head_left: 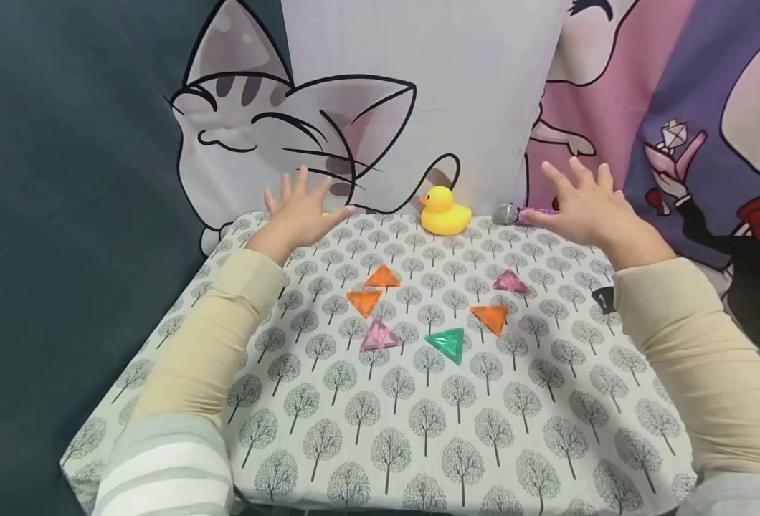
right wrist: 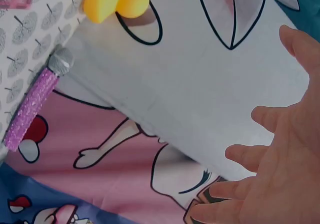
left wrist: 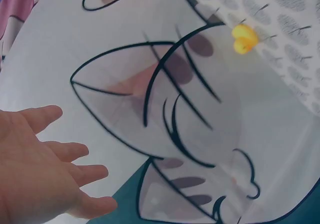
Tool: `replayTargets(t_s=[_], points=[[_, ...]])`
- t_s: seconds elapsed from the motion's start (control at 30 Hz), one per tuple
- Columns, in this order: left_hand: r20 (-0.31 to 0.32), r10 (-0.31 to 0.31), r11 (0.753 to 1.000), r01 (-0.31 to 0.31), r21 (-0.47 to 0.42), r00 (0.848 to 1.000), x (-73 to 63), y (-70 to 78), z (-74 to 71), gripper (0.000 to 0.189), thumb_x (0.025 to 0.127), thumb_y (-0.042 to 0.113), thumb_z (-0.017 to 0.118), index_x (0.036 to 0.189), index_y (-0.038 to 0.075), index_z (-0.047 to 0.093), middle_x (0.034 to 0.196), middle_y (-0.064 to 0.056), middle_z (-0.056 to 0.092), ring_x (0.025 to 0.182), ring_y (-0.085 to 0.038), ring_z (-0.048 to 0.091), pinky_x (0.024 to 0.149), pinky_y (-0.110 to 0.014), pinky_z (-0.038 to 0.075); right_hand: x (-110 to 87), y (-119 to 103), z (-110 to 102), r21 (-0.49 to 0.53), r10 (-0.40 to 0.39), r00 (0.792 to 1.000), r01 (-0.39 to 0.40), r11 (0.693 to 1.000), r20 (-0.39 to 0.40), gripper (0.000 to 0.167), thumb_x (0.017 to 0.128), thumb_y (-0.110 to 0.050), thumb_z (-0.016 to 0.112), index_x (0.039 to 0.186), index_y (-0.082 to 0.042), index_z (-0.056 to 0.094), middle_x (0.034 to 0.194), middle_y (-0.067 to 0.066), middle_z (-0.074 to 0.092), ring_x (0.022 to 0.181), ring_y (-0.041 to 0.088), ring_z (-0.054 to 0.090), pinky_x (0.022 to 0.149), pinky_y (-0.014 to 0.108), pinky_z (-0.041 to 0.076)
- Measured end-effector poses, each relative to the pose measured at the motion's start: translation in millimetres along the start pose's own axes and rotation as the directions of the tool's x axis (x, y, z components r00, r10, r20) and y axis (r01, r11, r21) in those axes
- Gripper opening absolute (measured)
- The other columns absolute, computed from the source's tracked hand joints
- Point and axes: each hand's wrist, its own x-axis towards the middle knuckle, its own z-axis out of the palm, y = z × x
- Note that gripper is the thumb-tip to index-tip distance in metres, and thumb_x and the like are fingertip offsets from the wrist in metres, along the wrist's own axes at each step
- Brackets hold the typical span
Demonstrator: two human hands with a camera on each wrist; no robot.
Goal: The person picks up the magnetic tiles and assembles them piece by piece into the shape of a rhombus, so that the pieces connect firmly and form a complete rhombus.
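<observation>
We see left hand (head_left: 297, 213) and right hand (head_left: 585, 209) raised, fingers spread. Near the right lies a purple-handled microphone (right wrist: 36, 101); near the left, a yellow object (left wrist: 245, 38); between them, a toy duck (head_left: 444, 213). Closer, six triangular tiles (head_left: 448, 345) dot our worktop (head_left: 412, 444).

at the head view's upper centre, a rubber duck (head_left: 444, 216) sits left of a microphone (head_left: 504, 214); mid-frame before them, six triangles (head_left: 448, 345) lie on the tablecloth (head_left: 412, 423).

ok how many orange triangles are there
3. Two sit close together: a back orange triangle and a front orange triangle, slightly left of it. A third orange triangle lies right of the green triangle. Others could be hidden.
</observation>
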Motion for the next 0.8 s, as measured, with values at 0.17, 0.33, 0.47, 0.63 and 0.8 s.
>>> replayTargets(t_s=[0.17, 0.33, 0.47, 0.63, 0.8], points=[[0.033, -0.012, 1.0, 0.011, 0.019, 0.999, -5.8, -12.0, 22.5, 0.088, 0.074, 0.075, 0.02, 0.14, 0.019, 0.009, 0.14, -0.013, -0.02, 0.121, -0.038, -0.024, 0.085, -0.058, -0.021, -1.2, -9, 8, -0.042, -0.033, 0.999, 0.032, 0.999, -0.007, 0.091, 0.074, -0.072, 0.032, 0.14, -0.021, -0.004, 0.14, 0.021, -0.013, 0.116, 0.05, -0.021, 0.084, 0.069, -0.001], [0.07, -0.011, 1.0, 0.01, 0.015, 0.998, -8.8, -18.6, 45.1, 0.089, 0.072, 0.076, 0.021, 0.14, 0.019, 0.014, 0.142, -0.015, -0.013, 0.122, -0.041, -0.018, 0.086, -0.06, -0.018, -4.0, -13, 13, -0.082, -0.049, 0.999, 0.047, 0.995, -0.017, 0.09, 0.074, -0.073, 0.032, 0.14, -0.021, -0.001, 0.141, 0.021, -0.01, 0.118, 0.05, -0.018, 0.082, 0.07, -0.002], [0.105, -0.012, 1.0, 0.01, 0.025, 0.994, -10.2, -24.4, 63.2, 0.088, 0.073, 0.076, 0.022, 0.14, 0.019, 0.016, 0.142, -0.015, -0.01, 0.123, -0.042, -0.014, 0.086, -0.061, -0.017, -5.8, -16, 22, -0.085, -0.064, 0.998, 0.063, 0.994, -0.008, 0.09, 0.074, -0.073, 0.032, 0.14, -0.021, 0.0, 0.141, 0.022, -0.009, 0.118, 0.049, -0.018, 0.083, 0.07, -0.002], [0.161, -0.017, 1.0, 0.013, 0.029, 0.987, -10.9, -28.2, 88.4, 0.085, 0.076, 0.072, 0.028, 0.138, 0.014, 0.022, 0.143, -0.017, -0.002, 0.125, -0.042, -0.008, 0.088, -0.061, -0.014, -3.8, -20, 37, -0.06, -0.092, 0.995, 0.093, 0.994, 0.025, 0.089, 0.074, -0.071, 0.035, 0.14, -0.02, 0.004, 0.141, 0.021, -0.006, 0.118, 0.048, -0.02, 0.084, 0.069, -0.003], [0.22, -0.023, 0.999, 0.015, 0.037, 0.975, -10.7, -25.1, 112.8, 0.078, 0.08, 0.065, 0.034, 0.137, 0.013, 0.025, 0.143, -0.017, 0.001, 0.125, -0.042, -0.005, 0.09, -0.061, -0.011, 1.1, -28, 56, -0.04, -0.13, 0.989, 0.133, 0.99, 0.069, 0.091, 0.073, -0.072, 0.035, 0.14, -0.019, 0.005, 0.141, 0.021, -0.007, 0.118, 0.047, -0.021, 0.084, 0.068, -0.003]])
